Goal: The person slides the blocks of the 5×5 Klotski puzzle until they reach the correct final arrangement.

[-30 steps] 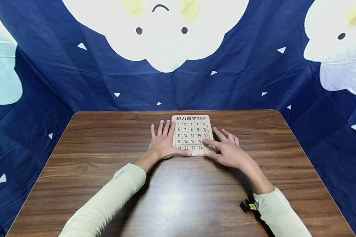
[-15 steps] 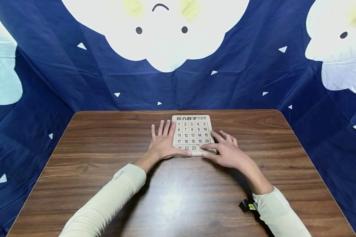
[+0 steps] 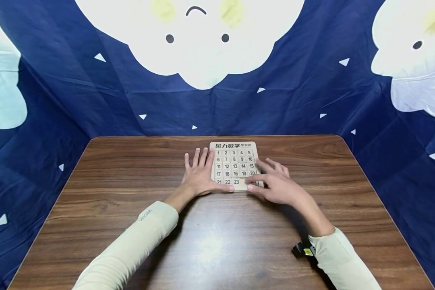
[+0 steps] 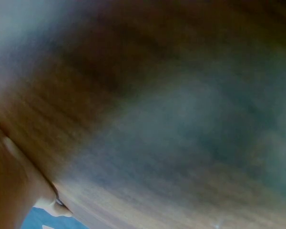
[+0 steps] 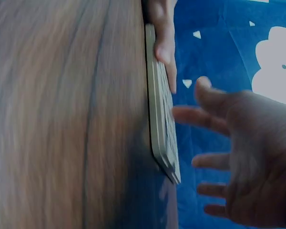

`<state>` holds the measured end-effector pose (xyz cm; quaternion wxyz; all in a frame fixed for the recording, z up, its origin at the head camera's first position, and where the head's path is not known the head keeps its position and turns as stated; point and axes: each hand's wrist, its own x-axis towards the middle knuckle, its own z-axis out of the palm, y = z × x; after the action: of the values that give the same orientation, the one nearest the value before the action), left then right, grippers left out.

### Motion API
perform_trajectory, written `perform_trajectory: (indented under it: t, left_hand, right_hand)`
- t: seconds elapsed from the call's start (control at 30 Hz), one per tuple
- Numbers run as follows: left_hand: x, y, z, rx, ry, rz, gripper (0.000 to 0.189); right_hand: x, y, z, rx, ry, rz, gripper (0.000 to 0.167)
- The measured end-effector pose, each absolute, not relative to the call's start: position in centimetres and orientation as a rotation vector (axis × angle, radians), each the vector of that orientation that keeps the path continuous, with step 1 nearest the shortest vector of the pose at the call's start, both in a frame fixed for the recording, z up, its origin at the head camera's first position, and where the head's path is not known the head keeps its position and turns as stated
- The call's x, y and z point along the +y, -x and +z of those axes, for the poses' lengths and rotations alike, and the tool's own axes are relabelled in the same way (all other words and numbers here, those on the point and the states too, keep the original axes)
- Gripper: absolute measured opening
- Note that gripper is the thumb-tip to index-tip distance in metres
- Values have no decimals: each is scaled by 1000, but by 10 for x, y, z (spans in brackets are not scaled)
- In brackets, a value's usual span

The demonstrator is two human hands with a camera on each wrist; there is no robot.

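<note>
A wooden number slide puzzle (image 3: 243, 146) lies flat near the back of the table, its numbered tiles in rows. My left hand (image 3: 197, 177) is spread along its left side, the thumb laid over the front rim. My right hand (image 3: 279, 187) reaches in from the right with fingers extended. Its index fingertip is over the bottom row, beside the tile marked 24 (image 3: 253, 182), which it partly covers. A gap shows between tile 23 (image 3: 236, 182) and that tile. In the right wrist view the puzzle (image 5: 157, 109) appears edge-on, with the index fingertip right at its face.
The brown wood-grain table (image 3: 130, 161) carries the puzzle. Blue cloth (image 3: 210, 108) with white clouds and small triangles hangs behind and at both sides. A small black device (image 3: 298, 250) with a yellow label is at the right sleeve (image 3: 335, 249). The left wrist view is blurred.
The tile marked 24 has slid one place to the right, into the bottom right corner. My right index finger has moved down from beside tile 19 to the bottom row. The left hand stays put.
</note>
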<state>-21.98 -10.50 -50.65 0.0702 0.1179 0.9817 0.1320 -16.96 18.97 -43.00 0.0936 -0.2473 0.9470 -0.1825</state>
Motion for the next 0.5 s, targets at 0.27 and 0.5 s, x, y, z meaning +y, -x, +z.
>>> perform_trajectory:
  t: [0.27,0.5]
  left_hand:
    - [-107,220,-506,2938,-364,411,172]
    - [-106,220,-505,2930,-374,397,174]
  right_hand:
    - [165,167,-435,2724,833,-526,42]
    - [178,169,-435,2736,730,-526,36]
